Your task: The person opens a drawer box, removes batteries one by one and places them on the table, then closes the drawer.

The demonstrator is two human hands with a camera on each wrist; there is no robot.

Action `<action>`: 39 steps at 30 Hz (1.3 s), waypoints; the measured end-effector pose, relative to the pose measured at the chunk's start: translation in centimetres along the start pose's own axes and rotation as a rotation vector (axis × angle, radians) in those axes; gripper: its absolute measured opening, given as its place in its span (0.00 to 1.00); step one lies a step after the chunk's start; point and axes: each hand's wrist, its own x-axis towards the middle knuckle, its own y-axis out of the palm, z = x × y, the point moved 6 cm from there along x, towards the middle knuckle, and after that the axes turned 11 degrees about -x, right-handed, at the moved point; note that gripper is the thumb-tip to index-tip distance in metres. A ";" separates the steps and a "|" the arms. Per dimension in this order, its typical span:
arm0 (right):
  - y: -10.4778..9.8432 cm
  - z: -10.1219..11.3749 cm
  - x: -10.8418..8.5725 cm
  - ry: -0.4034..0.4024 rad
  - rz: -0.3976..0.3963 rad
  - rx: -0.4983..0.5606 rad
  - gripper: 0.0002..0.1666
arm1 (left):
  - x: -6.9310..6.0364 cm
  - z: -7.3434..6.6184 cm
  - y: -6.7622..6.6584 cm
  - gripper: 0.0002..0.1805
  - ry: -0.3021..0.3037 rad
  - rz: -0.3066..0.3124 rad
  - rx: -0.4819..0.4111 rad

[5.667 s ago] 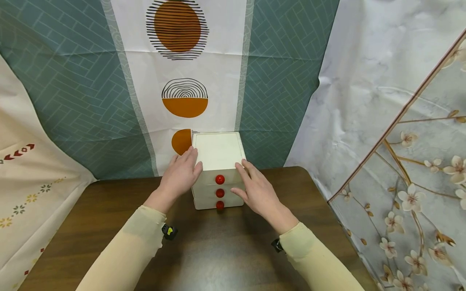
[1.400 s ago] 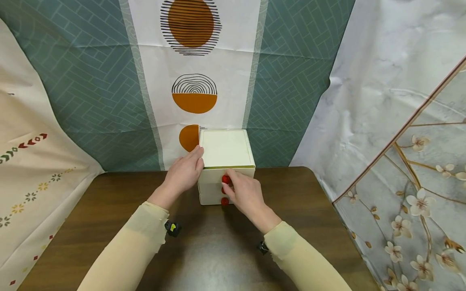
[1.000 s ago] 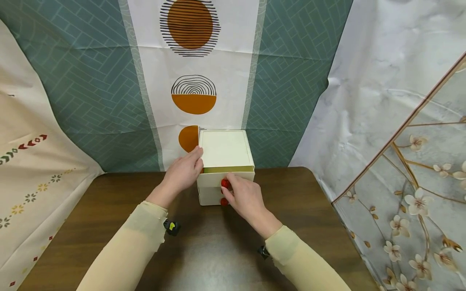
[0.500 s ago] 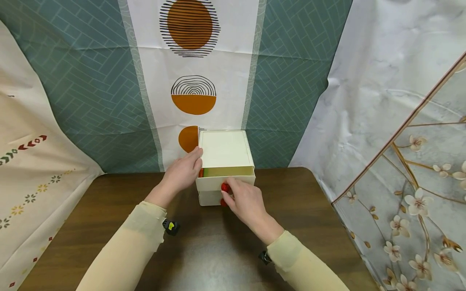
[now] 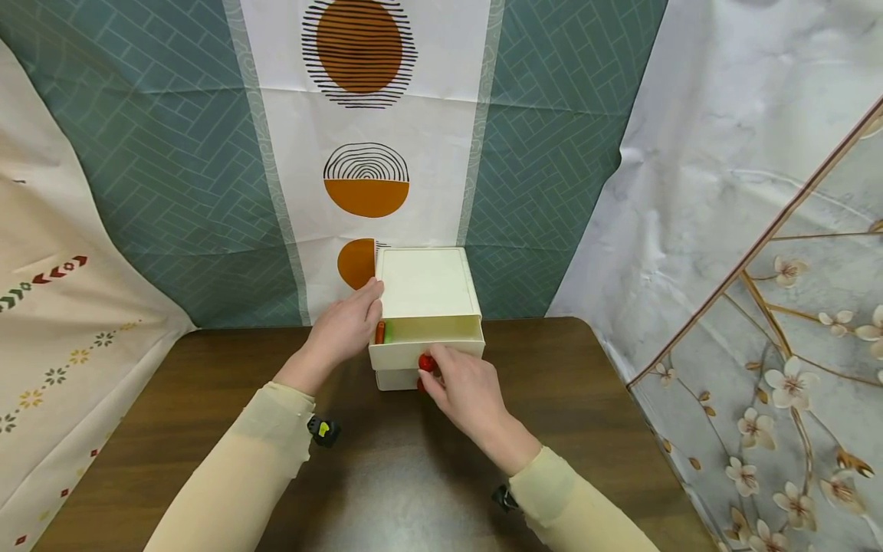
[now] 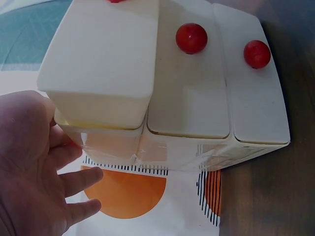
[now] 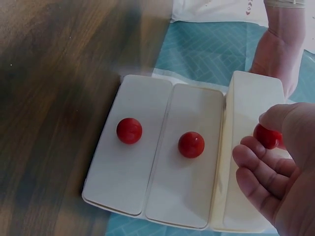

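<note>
A small white drawer cabinet [image 5: 428,282] with three drawers stands at the back of the table. Its top drawer [image 5: 393,356] is pulled partway out, showing an orange-red item [image 5: 380,332] and something green at the inner left. My right hand [image 5: 469,386] pinches the red round knob [image 7: 267,136] of that drawer between thumb and fingers. The middle drawer [image 7: 184,182] and the bottom drawer [image 7: 123,172] are closed, each with a red knob. At the cabinet's upper left side rests my left hand [image 5: 345,326], its fingers extended in the left wrist view.
The brown wooden table [image 5: 393,475] extends in front of the cabinet and to both sides. Behind it hangs a green and white patterned cloth [image 5: 434,153]. A floral cloth [image 5: 779,414] borders the right, and a cream cloth [image 5: 76,322] the left.
My right hand went from open beside the cabinet to pinching the top knob, then drew the drawer outward toward me, exposing its inside. My left hand stays at the cabinet's left side.
</note>
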 end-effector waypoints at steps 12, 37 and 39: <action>-0.7 0.5 -0.8 -0.010 -0.025 0.010 0.13 | 0.0 0.0 -0.1 0.32 0.009 -0.007 0.010; -1.7 1.5 -3.2 -0.051 -0.074 -0.004 0.14 | -0.3 -0.3 -0.1 0.32 0.010 0.001 0.010; -1.8 1.5 -3.3 -0.053 -0.079 -0.004 0.14 | -0.3 -0.3 -0.1 0.32 0.008 0.002 0.011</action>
